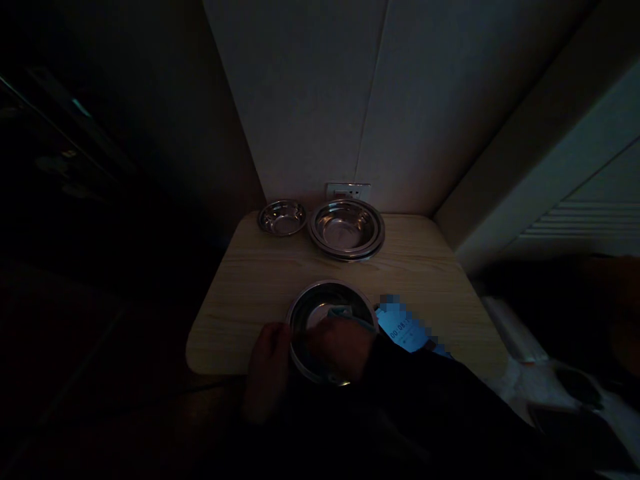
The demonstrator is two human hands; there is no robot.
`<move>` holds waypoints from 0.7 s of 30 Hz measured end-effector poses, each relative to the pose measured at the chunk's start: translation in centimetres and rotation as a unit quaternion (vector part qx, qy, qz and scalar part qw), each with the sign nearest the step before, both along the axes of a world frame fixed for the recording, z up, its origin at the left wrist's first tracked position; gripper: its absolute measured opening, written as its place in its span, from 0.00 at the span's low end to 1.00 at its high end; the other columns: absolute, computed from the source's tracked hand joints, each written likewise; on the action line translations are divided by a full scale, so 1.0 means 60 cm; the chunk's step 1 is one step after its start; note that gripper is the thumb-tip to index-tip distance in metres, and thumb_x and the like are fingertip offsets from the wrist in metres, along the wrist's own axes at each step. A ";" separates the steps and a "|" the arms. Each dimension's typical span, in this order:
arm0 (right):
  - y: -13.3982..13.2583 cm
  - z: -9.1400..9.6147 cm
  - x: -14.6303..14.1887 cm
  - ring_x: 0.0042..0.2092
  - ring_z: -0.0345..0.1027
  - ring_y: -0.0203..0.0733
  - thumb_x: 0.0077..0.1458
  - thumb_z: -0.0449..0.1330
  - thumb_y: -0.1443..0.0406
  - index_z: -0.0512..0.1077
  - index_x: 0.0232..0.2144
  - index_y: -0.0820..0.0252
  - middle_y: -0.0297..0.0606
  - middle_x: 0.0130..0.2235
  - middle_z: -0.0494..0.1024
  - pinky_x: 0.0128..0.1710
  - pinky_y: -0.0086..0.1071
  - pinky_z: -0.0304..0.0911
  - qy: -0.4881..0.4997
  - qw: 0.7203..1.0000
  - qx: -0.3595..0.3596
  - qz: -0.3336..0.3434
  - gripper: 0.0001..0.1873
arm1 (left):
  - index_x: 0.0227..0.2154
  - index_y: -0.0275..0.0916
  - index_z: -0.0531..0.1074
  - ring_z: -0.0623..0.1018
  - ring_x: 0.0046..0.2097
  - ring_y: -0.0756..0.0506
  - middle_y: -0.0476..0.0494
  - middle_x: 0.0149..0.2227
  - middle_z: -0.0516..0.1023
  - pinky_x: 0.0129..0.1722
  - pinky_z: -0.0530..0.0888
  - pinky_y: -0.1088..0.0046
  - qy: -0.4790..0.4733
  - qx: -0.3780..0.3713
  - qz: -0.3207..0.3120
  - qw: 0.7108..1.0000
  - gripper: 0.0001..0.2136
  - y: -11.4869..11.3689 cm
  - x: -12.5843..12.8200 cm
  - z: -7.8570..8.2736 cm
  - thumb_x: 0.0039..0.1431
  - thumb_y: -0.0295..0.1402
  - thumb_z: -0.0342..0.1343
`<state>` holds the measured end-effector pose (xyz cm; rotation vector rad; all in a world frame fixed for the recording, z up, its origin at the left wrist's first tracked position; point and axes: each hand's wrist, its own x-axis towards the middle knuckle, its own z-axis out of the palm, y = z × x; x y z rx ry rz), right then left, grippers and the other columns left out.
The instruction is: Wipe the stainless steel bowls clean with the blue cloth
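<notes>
A round stainless steel bowl [320, 295] sits at the near edge of a small wooden-topped table [235, 300]. At its left rim, my left hand [269, 367] is closed, the fingertips gripping the edge. My right hand [343, 347] reaches down inside the bowl, blurred by motion and in deep shadow. A light bluish cloth [341, 311] shows at its far side, bunched under the fingers against the inner wall. The right forearm, in a dark sleeve, covers part of the bowl's right side.
Behind stand a stack of steel bowls [346, 230] and a smaller steel dish [283, 219]. A lit phone [403, 328] showing a timer lies right of the bowl, beside my sleeve. A wall socket [349, 191] is behind the stack. The room is very dark.
</notes>
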<state>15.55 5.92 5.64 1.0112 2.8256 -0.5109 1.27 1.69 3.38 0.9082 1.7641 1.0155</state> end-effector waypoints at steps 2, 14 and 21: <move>0.016 -0.003 -0.012 0.42 0.67 0.43 0.56 0.55 0.69 0.75 0.33 0.60 0.43 0.40 0.74 0.36 0.33 0.63 -0.002 0.999 0.049 -0.018 0.08 | 0.29 0.38 0.69 0.73 0.29 0.46 0.48 0.25 0.73 0.28 0.69 0.70 0.007 0.011 -0.007 1.000 0.15 0.001 -0.001 -0.005 0.50 0.47 0.52; 0.017 0.001 0.009 0.39 0.67 0.41 0.53 0.56 0.71 0.75 0.32 0.60 0.40 0.36 0.75 0.33 0.29 0.61 -0.033 0.997 0.006 0.064 0.08 | 0.28 0.39 0.67 0.72 0.28 0.46 0.48 0.25 0.73 0.27 0.68 0.71 -0.009 -0.003 0.005 1.000 0.16 0.004 0.009 0.006 0.48 0.49 0.51; 0.031 -0.010 -0.014 0.43 0.65 0.46 0.56 0.54 0.71 0.75 0.34 0.64 0.46 0.38 0.74 0.35 0.34 0.64 -0.035 0.992 0.110 -0.043 0.09 | 0.29 0.39 0.66 0.72 0.29 0.46 0.48 0.26 0.72 0.28 0.68 0.70 0.016 0.005 0.004 1.000 0.17 0.001 0.012 -0.007 0.51 0.49 0.48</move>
